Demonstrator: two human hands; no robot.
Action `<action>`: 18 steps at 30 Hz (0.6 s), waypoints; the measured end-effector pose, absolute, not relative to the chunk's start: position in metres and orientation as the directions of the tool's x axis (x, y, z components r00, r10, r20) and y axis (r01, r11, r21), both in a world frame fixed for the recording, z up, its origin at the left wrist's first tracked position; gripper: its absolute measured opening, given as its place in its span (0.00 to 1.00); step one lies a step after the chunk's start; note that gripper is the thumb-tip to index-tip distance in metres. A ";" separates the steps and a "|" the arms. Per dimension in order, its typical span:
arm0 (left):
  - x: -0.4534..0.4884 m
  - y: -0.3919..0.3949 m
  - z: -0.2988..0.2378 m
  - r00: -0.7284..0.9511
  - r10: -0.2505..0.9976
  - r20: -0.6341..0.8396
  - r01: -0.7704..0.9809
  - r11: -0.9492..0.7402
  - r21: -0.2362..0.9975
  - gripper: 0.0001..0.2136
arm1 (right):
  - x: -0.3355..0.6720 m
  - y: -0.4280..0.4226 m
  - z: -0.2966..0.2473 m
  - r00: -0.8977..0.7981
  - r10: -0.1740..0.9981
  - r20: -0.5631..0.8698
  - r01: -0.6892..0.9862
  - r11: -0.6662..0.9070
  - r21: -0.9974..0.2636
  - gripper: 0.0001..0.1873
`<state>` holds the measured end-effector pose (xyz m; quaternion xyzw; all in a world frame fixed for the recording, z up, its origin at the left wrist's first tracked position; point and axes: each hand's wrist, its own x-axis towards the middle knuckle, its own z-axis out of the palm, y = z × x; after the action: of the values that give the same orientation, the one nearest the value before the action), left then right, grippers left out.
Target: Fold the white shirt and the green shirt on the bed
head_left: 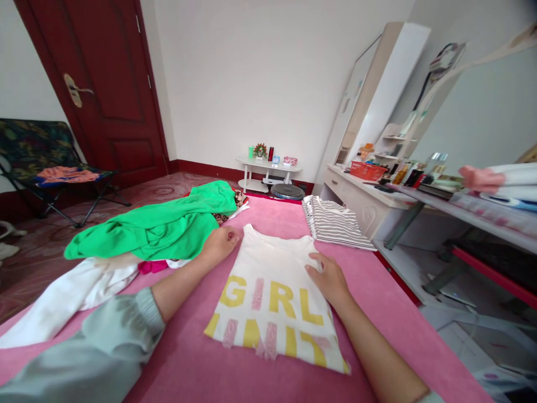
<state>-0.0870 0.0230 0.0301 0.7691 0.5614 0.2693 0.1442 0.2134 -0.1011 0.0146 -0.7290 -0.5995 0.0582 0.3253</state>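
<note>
A white T-shirt lies folded flat on the pink bedspread, with yellow and pink lettering across its front. My left hand is just left of the shirt's upper left corner, its fingers curled in and nothing visible in them. My right hand rests at the shirt's right edge, thumb and forefinger apart on the fabric. Left of my left hand is a loose heap with a green garment on top and a white garment spread below it.
Striped folded clothes lie at the bed's far right. Beyond the bed stands a low white table. A dressing table with a red basket is on the right. A folding chair stands left, near the dark red door.
</note>
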 end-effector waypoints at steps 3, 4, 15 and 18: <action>-0.076 0.045 0.028 0.207 0.951 0.228 0.784 -0.301 0.543 0.10 | 0.189 -0.112 0.028 0.208 0.859 0.469 0.927 -0.020 -0.375 0.23; -0.072 0.051 0.028 0.202 0.954 0.220 0.787 -0.292 0.543 0.12 | 0.179 -0.115 0.032 0.124 0.867 0.482 0.937 0.058 -0.346 0.23; -0.048 0.101 0.026 0.163 0.973 0.165 0.751 -0.230 0.618 0.08 | 0.126 -0.141 0.043 -0.563 0.820 0.102 0.747 0.557 -0.363 0.28; -0.048 0.111 0.024 0.229 0.963 0.143 0.652 -0.261 0.712 0.08 | 0.127 -0.140 0.041 -0.561 0.821 0.107 0.754 0.561 -0.343 0.27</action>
<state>-0.0477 0.1112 0.0239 0.7379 0.5471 0.2934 0.2648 0.1271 -0.1402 0.0407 -0.4504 -0.8739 0.1301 0.1285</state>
